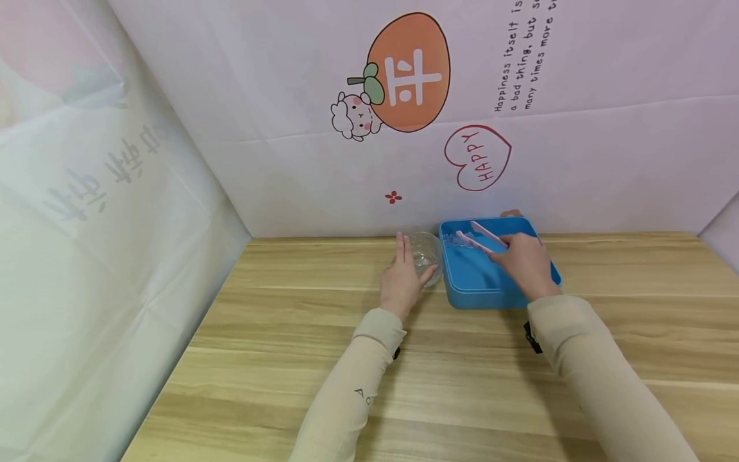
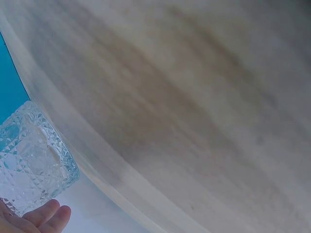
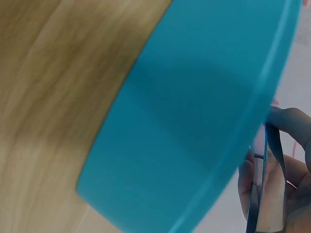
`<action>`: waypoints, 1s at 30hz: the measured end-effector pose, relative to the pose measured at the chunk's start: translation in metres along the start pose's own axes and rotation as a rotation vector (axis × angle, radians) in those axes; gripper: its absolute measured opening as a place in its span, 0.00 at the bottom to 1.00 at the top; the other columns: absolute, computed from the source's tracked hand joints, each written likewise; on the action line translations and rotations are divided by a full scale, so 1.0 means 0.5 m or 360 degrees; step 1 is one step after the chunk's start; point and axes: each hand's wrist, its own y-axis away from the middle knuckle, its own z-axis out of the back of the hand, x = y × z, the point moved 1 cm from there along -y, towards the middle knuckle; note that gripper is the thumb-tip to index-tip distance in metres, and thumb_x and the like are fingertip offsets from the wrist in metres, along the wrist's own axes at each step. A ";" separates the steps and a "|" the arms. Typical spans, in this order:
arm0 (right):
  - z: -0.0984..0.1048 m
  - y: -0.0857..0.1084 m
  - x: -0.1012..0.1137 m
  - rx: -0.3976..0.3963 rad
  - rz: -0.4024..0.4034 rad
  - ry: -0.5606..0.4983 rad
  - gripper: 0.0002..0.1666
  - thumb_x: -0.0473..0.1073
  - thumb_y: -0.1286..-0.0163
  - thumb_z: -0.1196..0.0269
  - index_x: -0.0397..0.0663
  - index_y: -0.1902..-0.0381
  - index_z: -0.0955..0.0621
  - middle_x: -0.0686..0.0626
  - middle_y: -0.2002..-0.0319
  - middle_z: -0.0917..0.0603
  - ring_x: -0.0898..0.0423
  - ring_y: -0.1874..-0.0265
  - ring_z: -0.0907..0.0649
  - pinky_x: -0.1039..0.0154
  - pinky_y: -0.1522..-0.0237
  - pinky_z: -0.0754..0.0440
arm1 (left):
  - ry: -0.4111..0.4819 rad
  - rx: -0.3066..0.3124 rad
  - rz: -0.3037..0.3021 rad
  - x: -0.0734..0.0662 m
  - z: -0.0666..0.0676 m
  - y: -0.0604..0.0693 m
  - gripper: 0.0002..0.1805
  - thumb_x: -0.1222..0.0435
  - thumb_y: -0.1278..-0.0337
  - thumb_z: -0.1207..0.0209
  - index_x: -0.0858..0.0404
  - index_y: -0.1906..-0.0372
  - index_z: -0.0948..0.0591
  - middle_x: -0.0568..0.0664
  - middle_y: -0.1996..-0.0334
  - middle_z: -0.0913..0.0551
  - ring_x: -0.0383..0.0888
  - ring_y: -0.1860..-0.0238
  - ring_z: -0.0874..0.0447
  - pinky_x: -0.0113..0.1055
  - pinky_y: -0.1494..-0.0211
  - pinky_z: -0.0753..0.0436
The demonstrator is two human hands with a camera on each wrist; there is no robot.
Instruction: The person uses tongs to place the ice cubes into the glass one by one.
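My left hand (image 1: 401, 282) holds a clear glass cup (image 1: 427, 258), its fingers along the left side and the thumb at the front. A diamond-cut pattern covers the glass in the left wrist view, with fingertips (image 2: 57, 219) beside it. Over the blue box (image 1: 491, 299), my right hand (image 1: 526, 262) grips pink tongs (image 1: 476, 244). The tongs' arms stand apart above the box's back left corner. Small clear pieces (image 1: 455, 240) lie there near the tips; whether the tips touch them I cannot tell. Shiny metal strips of the tongs (image 3: 272, 199) show in the right wrist view.
The box stands immediately right of the glass, at the back of the wooden table (image 1: 277, 359). A printed white sheet (image 1: 300, 186) hangs close behind both. Another white sheet (image 1: 173, 256) borders the table's left side.
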 end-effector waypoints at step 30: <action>-0.043 -0.009 -0.027 0.0193 -0.0046 0.0031 0.24 0.41 0.33 0.40 0.27 0.45 0.24 0.27 0.50 0.21 0.39 0.63 0.20 0.45 0.59 0.20 | -0.0025 0.0015 -0.0002 -0.001 0.002 0.000 0.48 0.37 0.38 0.53 0.63 0.24 0.50 0.52 0.23 0.52 0.37 0.87 0.38 0.25 0.84 0.40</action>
